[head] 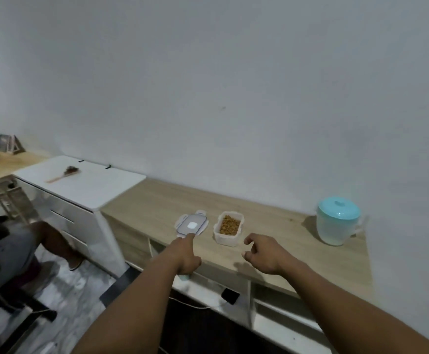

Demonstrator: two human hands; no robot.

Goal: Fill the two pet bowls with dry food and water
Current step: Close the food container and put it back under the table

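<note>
lid [192,225] L of food tub [228,227] | jug [337,221] far R | all on counter [285,241]

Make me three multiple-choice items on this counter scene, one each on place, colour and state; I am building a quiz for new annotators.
1. Where does the loose lid lie?
A. Left of the food container
B. On the pitcher
C. On the floor

2. What colour is the pitcher's lid?
A. Red
B. Turquoise
C. Black

3. What state is the food container in?
A. Sealed
B. Tipped over
C. Open, upright

Answers: 1 A, the lid rests flat on the wooden counter beside the container; 2 B, the cap is pale blue-green; 3 C, brown kibble shows through its open top.
</note>
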